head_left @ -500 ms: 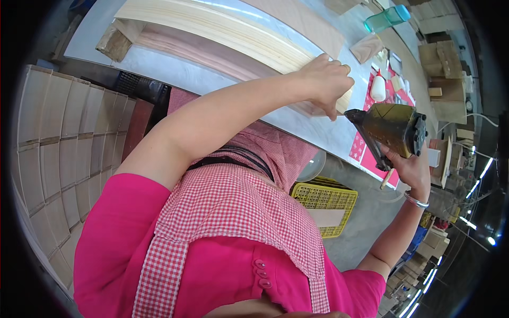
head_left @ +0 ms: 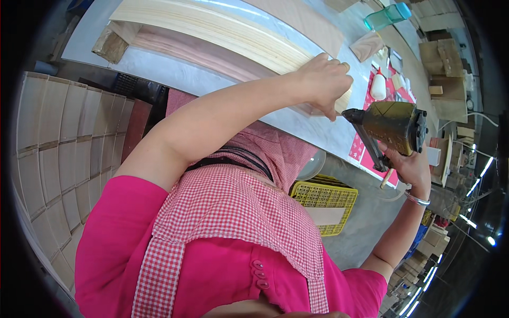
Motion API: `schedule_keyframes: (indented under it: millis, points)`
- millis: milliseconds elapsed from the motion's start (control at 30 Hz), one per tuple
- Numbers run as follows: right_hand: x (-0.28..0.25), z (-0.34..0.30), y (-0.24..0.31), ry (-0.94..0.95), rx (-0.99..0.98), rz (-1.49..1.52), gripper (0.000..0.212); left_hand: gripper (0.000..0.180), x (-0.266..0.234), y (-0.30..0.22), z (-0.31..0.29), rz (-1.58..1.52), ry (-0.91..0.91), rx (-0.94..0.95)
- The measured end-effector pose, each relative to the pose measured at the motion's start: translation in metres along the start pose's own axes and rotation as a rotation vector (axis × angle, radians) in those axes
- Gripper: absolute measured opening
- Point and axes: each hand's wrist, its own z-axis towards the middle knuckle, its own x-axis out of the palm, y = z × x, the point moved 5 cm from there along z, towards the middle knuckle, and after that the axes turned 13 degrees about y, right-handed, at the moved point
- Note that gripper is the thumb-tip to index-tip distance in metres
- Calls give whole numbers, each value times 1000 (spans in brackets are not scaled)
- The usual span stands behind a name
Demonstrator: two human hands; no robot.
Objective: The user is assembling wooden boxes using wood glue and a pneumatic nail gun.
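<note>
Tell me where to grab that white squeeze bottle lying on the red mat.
Take the white squeeze bottle around its wide lower body, coming from above. The body is the broadest part, and the neck narrows toward the tip. The right hand holds the nail gun; the left hand presses the curved wood strips.

The left arm reaches up and forward from the shoulder, bare below a short pink sleeve, elbow bent a little and forearm running toward the upper right. The left hand [head_left: 324, 79] lies palm down with knuckles up, fingers curled and pressed onto the wood [head_left: 233, 32], the thumb pointing down toward the right. The right arm stretches out along the right side, nearly straight, a bangle at the wrist. The right hand [head_left: 409, 165] is closed round the grip of a nail gun [head_left: 389, 127], holding it with the nose aimed at the left fingertips.
</note>
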Motion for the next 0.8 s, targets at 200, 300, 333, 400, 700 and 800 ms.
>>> schedule_keyframes:
  millis: [200,300,333,400,700,800]
  points:
    - [-11,5,-2,-56,-62,45,45,64,-5,-1,0,17,29,-26]
    - [-16,14,4,-85,-19,101,46,63,-4,-2,-1,-5,39,-10]
    - [-17,17,6,-88,-47,68,45,63,-4,-2,-2,-1,30,-7]
    - [-18,22,9,-93,-101,1,44,63,-3,-3,-4,4,11,-1]
    - [-22,36,3,-63,-90,-23,44,63,-4,-2,-3,9,12,-3]
    - [-23,38,1,-47,-110,-13,44,64,-3,-1,-1,18,13,-8]
